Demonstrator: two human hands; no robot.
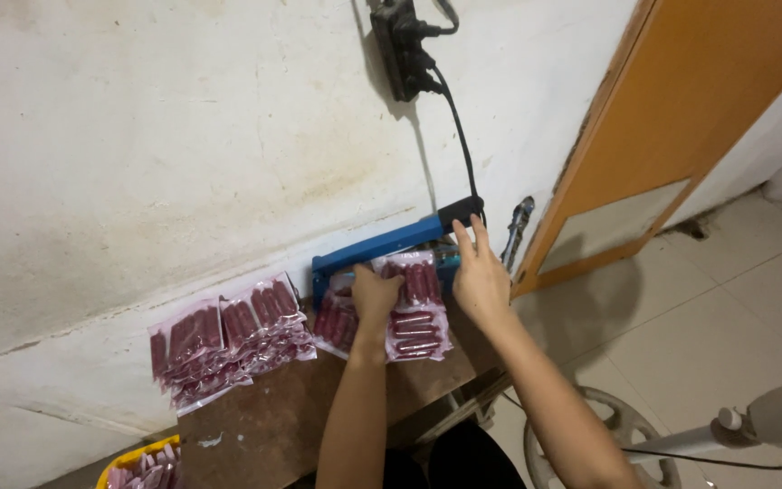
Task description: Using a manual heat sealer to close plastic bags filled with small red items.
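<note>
Left hand (375,295): curled over the top edge of a clear bag of red sausages (416,282), grasping it at the mouth of the sealer.
Right hand (480,276): fingers spread and flat, pressing on the arm of the blue sealer (382,246) near its black end; grasping nothing.
Bag in hand: one, lying flat under the sealer arm, at the far right of the bench (273,426), close to the wall.
Contents of that bag: a row of short red sausages side by side; exact number too small to count.
Bags beneath and beside it: two more visible, one just under it (418,335) and one to its left (335,321), each filled the same way.
Sealer: one, blue, set against the wall, with a black cord (457,127) running up to a black power strip (400,45) on the wall.
Stack on the left: a heap of sealed bags (228,340), three across on top with more layers below; total cannot be told.
Yellow crate (142,457): one, at the lower left edge below the bench, holding more red sausages, only partly in view.
Pliers (516,231): one pair, leaning by the door frame to the right of the sealer.
Fan (626,435): one, on the tiled floor at lower right.
</note>
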